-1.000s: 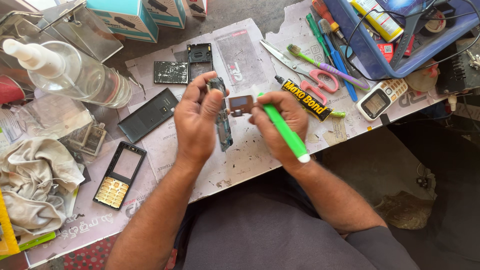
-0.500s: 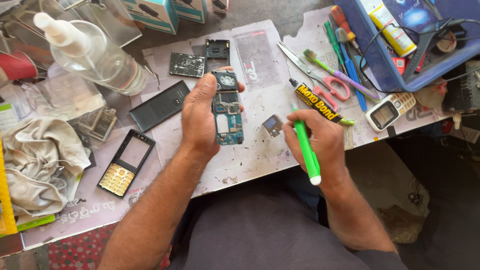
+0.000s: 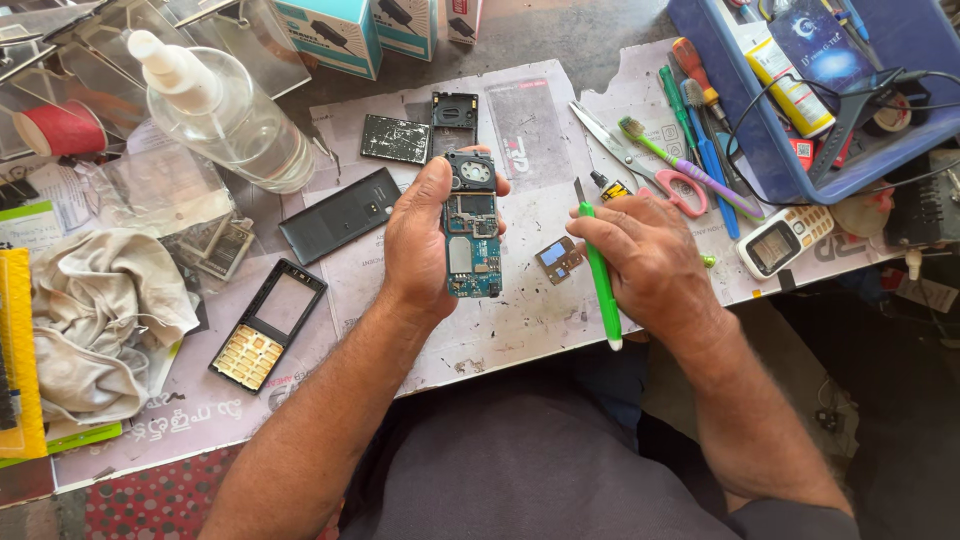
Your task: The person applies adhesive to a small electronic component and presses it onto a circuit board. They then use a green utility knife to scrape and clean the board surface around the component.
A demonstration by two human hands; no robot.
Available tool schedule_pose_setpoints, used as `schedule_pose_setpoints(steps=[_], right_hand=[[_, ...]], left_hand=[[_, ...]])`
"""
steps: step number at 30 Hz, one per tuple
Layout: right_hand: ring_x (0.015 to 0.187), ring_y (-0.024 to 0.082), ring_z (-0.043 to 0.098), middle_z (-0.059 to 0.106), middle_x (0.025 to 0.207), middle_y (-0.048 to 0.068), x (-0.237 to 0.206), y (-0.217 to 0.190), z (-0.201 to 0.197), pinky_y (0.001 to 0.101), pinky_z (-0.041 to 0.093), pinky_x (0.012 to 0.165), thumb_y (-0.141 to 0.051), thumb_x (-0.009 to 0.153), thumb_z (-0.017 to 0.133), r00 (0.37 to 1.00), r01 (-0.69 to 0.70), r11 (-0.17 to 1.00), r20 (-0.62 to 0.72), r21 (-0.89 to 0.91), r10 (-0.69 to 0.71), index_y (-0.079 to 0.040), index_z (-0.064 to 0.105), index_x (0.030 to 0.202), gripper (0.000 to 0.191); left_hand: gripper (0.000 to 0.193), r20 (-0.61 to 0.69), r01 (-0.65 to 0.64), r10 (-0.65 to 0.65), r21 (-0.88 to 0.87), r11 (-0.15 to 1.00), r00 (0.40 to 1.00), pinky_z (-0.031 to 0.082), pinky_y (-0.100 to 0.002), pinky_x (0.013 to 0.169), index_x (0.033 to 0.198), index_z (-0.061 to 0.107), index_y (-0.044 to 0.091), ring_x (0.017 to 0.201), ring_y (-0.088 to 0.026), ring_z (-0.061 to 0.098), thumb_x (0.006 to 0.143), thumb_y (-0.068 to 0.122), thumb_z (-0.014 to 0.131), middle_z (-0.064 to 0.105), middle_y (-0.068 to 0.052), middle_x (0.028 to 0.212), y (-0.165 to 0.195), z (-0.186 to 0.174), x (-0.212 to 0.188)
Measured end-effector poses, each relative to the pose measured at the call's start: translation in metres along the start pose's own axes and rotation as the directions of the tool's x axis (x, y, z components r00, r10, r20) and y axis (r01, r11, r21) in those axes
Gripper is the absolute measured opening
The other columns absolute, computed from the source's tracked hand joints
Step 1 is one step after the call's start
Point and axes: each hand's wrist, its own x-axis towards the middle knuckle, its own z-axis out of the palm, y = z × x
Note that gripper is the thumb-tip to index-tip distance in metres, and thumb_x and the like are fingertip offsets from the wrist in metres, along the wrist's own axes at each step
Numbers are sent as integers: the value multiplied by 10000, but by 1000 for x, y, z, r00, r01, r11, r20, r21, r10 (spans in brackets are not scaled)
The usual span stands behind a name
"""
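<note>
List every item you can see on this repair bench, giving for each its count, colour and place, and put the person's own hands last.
phone circuit board: 1, blue-green, held upright in the left hand
green-handled tool: 1, green, in the right hand
small metal part: 1, brown and blue, on the paper between the hands
phone front frame with keypad: 1, black and gold, left of the left arm
phone back cover: 1, dark grey, left of the board
clear bottle: 1, clear, upper left
cloth: 1, grey, far left
scissors: 1, pink handles, upper right
toothbrush: 1, purple and green, across the scissors
blue tray: 1, blue, top right
small white phone: 1, white, right edge
left hand: 1
right hand: 1
</note>
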Motion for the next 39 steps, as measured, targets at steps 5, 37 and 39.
schedule_pose_setpoints(steps=[5, 37, 39], right_hand=[[1124, 307, 665, 749, 1107, 85, 15, 5, 2, 480, 505, 960, -65, 840, 772, 998, 64, 998, 16, 20, -64, -77, 680, 1108, 284], [929, 228, 716, 712, 1094, 183, -24, -61, 58, 419, 624, 935, -10, 1037, 653, 841, -9, -60, 41, 998, 540, 30, 649, 1215, 183], [956, 247, 735, 720, 1100, 191, -24, -60, 62, 431, 639, 945, 14, 1024, 663, 828, -29, -67, 61, 997, 557, 10, 632, 1195, 174]], left_hand=[[492, 10, 6, -6, -14, 1000, 1000, 603, -317, 695, 1348, 572, -7, 786, -166, 685, 1102, 400, 448, 697, -155, 1056, 3, -1, 1], [578, 10, -35, 37, -149, 988, 999, 584, -374, 761, 1494, 487, -5, 897, -194, 621, 1119, 423, 388, 639, -113, 1048, -5, -6, 2], [571, 9, -48, 50, -158, 986, 999, 584, -374, 758, 1476, 491, -15, 895, -198, 623, 1121, 421, 389, 638, -117, 1046, -4, -6, 2]])
